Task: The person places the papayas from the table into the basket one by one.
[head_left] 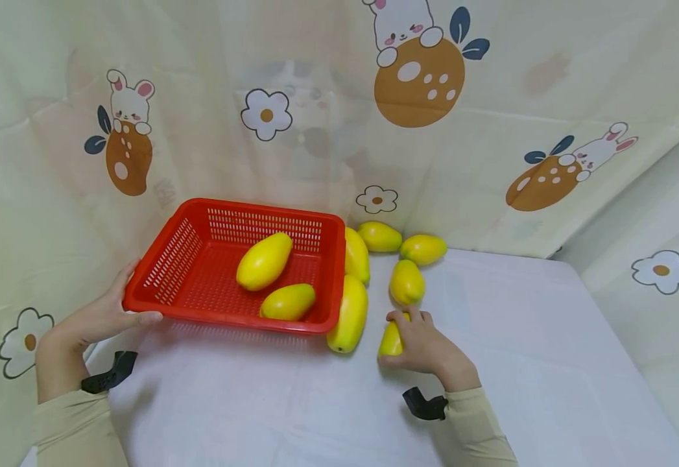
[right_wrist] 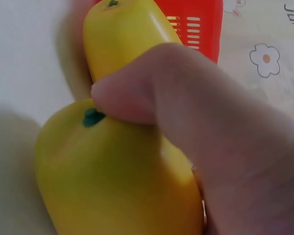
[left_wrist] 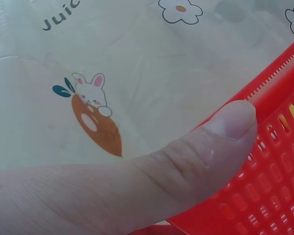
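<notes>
A red plastic basket (head_left: 222,318) with slotted walls holds two yellow papayas, one larger (head_left: 264,261) and one smaller (head_left: 288,302). My left hand (head_left: 106,316) grips the basket's front left corner; in the left wrist view the thumb (left_wrist: 201,152) lies against its outer side, and the other fingers are mostly hidden. To the right of the basket, my right hand (head_left: 427,347) holds a papaya (head_left: 392,340) from above. In the right wrist view my thumb presses beside the green stem of this papaya (right_wrist: 117,176).
Two long papayas, one behind (head_left: 357,256) and one in front (head_left: 349,314), lie along the basket's right side. Three more papayas (head_left: 379,237) (head_left: 423,249) (head_left: 407,283) lie beyond my right hand. A patterned curtain (head_left: 316,162) hangs behind the white table (head_left: 257,402).
</notes>
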The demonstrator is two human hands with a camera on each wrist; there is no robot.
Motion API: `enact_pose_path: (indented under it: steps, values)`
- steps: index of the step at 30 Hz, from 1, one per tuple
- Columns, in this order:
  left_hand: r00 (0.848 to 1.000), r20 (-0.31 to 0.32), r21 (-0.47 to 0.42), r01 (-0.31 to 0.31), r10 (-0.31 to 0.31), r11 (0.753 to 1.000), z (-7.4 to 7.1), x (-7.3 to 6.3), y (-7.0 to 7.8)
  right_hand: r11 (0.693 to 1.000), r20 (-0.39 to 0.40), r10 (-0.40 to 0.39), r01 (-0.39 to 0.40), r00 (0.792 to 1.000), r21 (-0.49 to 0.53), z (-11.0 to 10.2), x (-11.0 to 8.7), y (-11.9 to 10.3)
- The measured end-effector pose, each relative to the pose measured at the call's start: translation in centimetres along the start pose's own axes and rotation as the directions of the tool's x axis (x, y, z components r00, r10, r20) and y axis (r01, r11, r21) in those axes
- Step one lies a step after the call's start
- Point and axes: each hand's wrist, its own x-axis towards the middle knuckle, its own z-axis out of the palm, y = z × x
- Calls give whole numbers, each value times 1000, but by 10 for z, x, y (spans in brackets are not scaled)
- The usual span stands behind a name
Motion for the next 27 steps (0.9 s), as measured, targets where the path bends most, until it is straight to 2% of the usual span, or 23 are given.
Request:
enact_pose_path:
  steps: [5, 15, 27]
  values:
    - [1000, -4, 6, -4, 4, 1000, 1, 0, 0, 1000, -8, -17, 17, 1000, 26, -3, -2, 3]
    - [999, -21, 2, -27, 27, 1000, 3, 0, 1, 995, -86, -42, 49, 995, 81, -10, -5, 6]
    - [1000, -8, -7, -30, 30, 1000, 1, 1, -1, 993, -163, -78, 91, 984, 76, -15, -8, 0]
